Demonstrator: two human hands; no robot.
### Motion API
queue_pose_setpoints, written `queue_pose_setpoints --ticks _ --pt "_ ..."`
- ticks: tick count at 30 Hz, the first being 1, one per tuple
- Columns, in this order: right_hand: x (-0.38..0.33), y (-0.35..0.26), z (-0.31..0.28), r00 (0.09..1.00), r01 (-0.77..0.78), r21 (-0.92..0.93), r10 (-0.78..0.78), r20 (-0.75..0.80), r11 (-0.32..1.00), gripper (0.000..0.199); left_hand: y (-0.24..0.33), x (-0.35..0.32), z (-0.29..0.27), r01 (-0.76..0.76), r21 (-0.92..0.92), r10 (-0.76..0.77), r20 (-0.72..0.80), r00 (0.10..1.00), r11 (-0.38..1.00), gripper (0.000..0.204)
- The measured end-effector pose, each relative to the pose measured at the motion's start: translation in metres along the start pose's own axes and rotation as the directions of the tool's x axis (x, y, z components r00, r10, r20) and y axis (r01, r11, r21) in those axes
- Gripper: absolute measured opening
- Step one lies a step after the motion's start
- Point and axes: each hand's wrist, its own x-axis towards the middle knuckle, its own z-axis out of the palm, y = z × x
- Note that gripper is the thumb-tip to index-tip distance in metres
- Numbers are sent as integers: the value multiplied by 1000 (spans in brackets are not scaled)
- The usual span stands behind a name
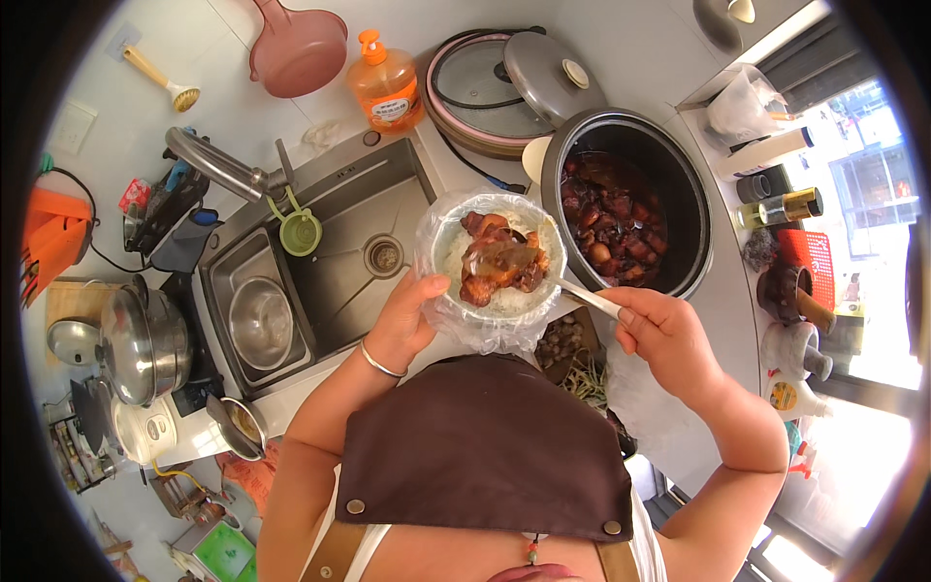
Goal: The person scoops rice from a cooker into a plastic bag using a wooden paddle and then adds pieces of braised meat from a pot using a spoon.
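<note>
A bowl (pixel 448 221) lined with a clear plastic bag (pixel 495 336) holds white rice (pixel 451 254) with dark braised meat chunks (pixel 485 288) on top. My left hand (pixel 412 308) grips its left side, thumb at the rim. Pinched in my right hand (pixel 661 332) is the handle of a metal spoon (pixel 588 297). Its head lies over the meat, under brown sauce, so its outline is partly hidden. Just right of the bowl stands a deep dark pot (pixel 700 218) with more braised meat (pixel 616 218) in brown sauce.
A steel sink (pixel 339 301) with a green ladle (pixel 301 231) and metal basin (pixel 262 323) lies left. Behind stand an orange soap bottle (pixel 386 87) and a lidded pan (pixel 475 82). Bottles (pixel 781 209) and a red basket (pixel 807 267) line the right side. Vegetables (pixel 582 376) sit below the bowl.
</note>
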Motion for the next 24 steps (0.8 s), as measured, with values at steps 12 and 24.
queue_pose_setpoints --ticks 12,24 --pt "-8 15 4 753 418 -808 -657 52 415 59 -3 2 -10 3 -1 -3 22 1000 1000 67" --pt "-14 20 -2 595 417 -896 -792 141 153 62 -7 8 -9 -4 11 3 49 999 1000 69"
